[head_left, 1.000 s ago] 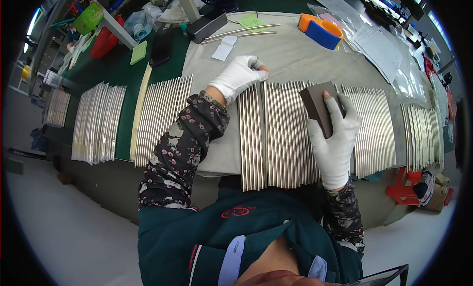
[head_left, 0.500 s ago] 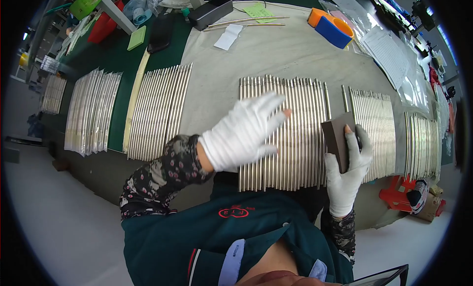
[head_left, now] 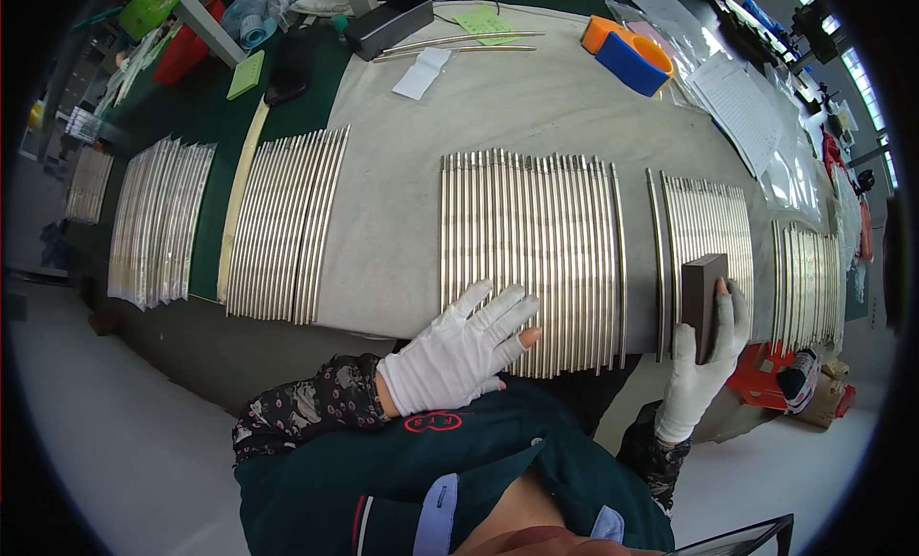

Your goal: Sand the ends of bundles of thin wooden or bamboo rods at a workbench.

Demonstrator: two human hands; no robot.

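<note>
Right grip [head_left: 705, 376] clamps a dark block [head_left: 701, 302] at its twelve o'clock; left grip [head_left: 456, 350], fingers apart, has metal rods [head_left: 531, 249] at one o'clock.

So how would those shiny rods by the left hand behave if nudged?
The shiny rods look slim and rounded, so they'd probably roll sideways. They lie straight, suggesting they're stiff. Their smooth gleam hints they may slip under the gloved left hand.

My white-gloved left hand [head_left: 458, 353] lies over slim silvery metal rods [head_left: 529, 240]; my white-gloved right hand [head_left: 704, 376] holds a dark-brown rectangular block [head_left: 702, 302].
</note>
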